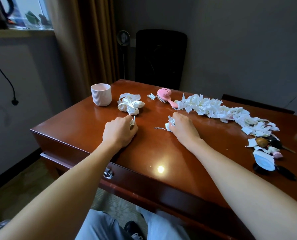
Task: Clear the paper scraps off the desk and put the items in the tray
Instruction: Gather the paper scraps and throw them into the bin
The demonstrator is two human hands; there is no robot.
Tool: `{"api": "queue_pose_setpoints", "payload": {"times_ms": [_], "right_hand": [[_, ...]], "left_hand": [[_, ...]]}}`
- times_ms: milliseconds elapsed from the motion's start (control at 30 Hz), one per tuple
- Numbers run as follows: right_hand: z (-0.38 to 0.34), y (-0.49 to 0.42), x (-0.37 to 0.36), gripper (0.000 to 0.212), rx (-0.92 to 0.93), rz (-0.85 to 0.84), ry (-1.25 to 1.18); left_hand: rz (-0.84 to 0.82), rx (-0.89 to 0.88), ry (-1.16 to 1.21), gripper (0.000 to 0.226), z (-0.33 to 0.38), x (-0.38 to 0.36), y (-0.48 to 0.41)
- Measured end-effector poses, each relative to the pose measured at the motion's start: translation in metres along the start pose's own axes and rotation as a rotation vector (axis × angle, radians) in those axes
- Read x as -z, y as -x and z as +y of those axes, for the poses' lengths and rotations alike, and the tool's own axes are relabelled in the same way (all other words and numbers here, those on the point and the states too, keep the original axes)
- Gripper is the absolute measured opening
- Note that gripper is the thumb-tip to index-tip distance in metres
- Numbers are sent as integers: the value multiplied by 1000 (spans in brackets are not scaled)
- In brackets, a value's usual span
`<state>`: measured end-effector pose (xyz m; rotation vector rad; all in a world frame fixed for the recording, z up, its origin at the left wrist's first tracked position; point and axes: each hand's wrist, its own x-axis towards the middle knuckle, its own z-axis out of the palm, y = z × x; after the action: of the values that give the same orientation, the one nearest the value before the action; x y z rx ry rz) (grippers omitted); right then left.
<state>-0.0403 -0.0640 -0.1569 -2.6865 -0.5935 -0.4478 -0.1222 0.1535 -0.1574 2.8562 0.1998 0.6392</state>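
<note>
Both hands rest on the glossy brown desk [161,149]. My left hand [119,131] is closed around a small wad of white paper scraps [133,120]. My right hand [184,128] grips another crumpled scrap [171,122], and a thin torn strip [159,128] lies just left of it. A long band of torn white paper [215,109] runs from the pink hairbrush [165,96] toward the right edge. A cream satin scrunchie [130,104] lies beyond my left hand. No tray is in view.
A ribbed white cup [101,94] stands at the back left. A small clear hair clip [151,96] sits beside the brush. At the right edge lie small dark and pink items and a round compact [263,162]. A black chair [160,58] stands behind the desk.
</note>
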Motion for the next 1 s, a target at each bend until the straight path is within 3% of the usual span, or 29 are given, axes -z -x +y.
{"api": "queue_pose_setpoints", "payload": {"times_ms": [167, 400, 733, 1000], "right_hand": [[-8, 8, 5, 22, 24, -13, -9], [-54, 25, -1, 16, 82, -16, -161], [-164, 33, -18, 16, 180, -38, -379], [-261, 53, -43, 22, 386, -76, -414]], "left_hand": [[-37, 3, 38, 22, 1, 8, 8], [-44, 31, 79, 20, -22, 26, 33], [69, 181, -28, 23, -91, 77, 92], [116, 350, -95, 24, -165, 105, 146]]}}
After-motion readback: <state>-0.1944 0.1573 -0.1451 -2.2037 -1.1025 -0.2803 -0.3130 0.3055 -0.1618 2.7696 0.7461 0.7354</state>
